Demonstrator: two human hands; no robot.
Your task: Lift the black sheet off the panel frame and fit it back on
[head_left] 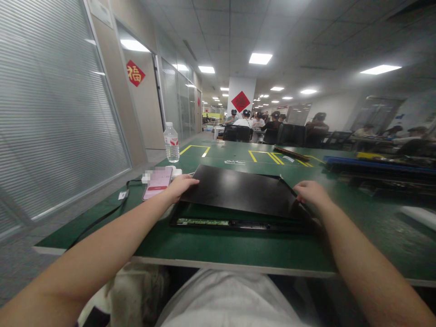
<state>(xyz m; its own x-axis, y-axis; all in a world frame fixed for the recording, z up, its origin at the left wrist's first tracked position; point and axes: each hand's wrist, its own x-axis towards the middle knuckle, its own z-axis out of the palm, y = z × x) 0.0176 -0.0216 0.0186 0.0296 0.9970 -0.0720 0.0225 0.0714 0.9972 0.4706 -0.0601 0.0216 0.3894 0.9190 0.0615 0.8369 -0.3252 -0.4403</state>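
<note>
One black panel [238,188] lies askew over one black frame [252,225] on a green table [238,250], directly before the person. Its long axis runs left to right, the right end angled slightly nearer. The left hand [182,185] pinches the panel's left edge; the right hand [311,196] curls at the frame's right side, its exact hold unclear. Leftward are one phone [160,181] and one bottle [172,143].

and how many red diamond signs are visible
3: a large sign right of the blinds, another sign on the white pillar, and a small sign farther back, left of the pillar. More may be hidden in the distance.
</note>
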